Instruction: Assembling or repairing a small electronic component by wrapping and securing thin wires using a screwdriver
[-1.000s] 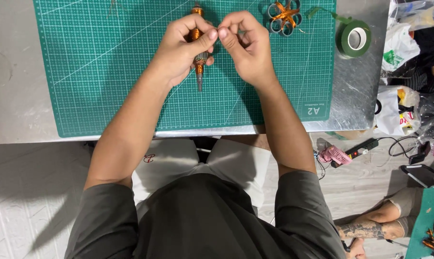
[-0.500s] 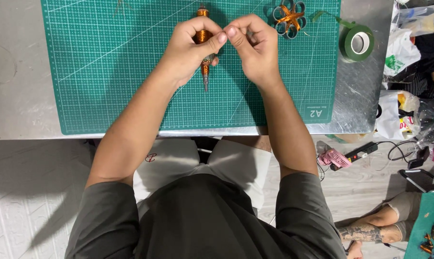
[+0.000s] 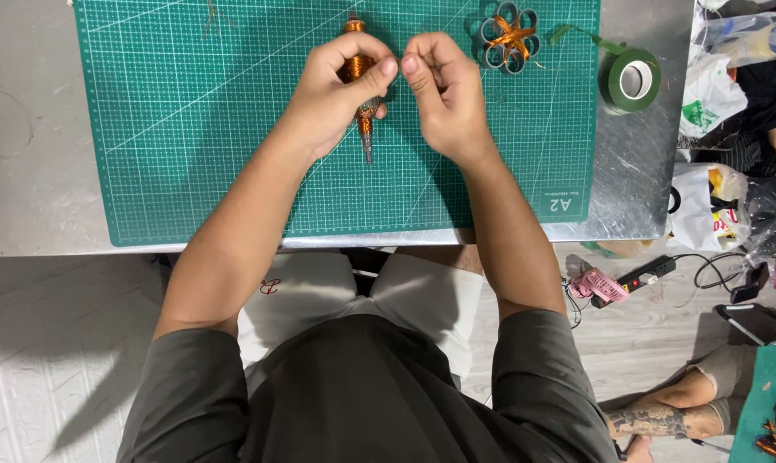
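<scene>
My left hand is closed around an orange wire spool on a metal shaft, held upright over the green cutting mat. My right hand is right beside it, thumb and forefinger pinched together against the left thumb, apparently on a fine wire too thin to make out. A small flower shape of wire loops with an orange centre lies on the mat just beyond my right hand.
A roll of green tape sits on the metal table right of the mat. Plastic bags, a pink tool and cables lie on the floor at right. Another person's leg shows at the lower right.
Both hands have stayed together over the spool, with only small shifts of the fingers; the view has drifted slightly.
</scene>
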